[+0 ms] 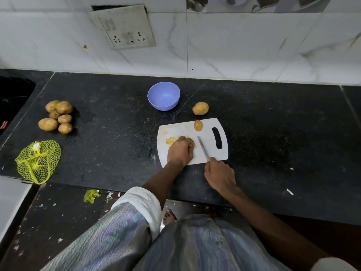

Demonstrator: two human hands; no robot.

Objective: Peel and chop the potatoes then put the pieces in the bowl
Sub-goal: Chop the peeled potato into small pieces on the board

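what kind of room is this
Most likely a home kitchen: a black speckled stone counter backed by white marble-look wall tiles, a white plastic cutting board with chopped potato under the left hand, and a steel kitchen knife in the right hand.

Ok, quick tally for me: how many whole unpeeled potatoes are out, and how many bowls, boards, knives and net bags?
Whole unpeeled potatoes: 8, with 6 in the pile, 1 beside the bowl, 1 on the board
Purple bowl: 1
White cutting board: 1
Knife: 1
Yellow net bag: 1
Total: 12
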